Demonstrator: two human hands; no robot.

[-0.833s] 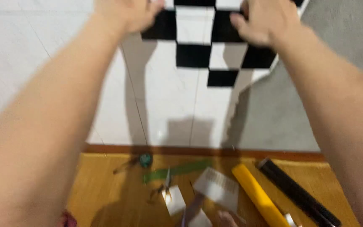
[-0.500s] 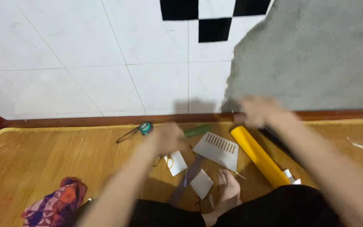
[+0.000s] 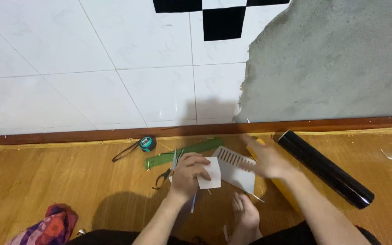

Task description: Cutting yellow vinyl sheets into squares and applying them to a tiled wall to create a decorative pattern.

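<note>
My left hand (image 3: 189,171) grips a small white square sheet (image 3: 211,173) just above the wooden mat. My right hand (image 3: 267,159), slightly blurred, lies with spread fingers on a white slotted sheet (image 3: 233,166) and over a yellow roll (image 3: 283,190). Scissors (image 3: 168,169) lie just left of my left hand, over a green ruler (image 3: 184,152). My bare foot (image 3: 246,213) sits below the sheets.
A black roll (image 3: 324,169) lies diagonally at the right. A teal tape measure (image 3: 147,143) with a strap rests by the skirting board. A red patterned cloth (image 3: 46,228) is at the bottom left. Behind stands a white tiled wall (image 3: 91,72) with black squares and bare grey plaster (image 3: 336,63).
Both hands came down from the black squares on the wall to the mat. The left hand has taken hold of the small white sheet; the right hand now rests on the slotted sheet.
</note>
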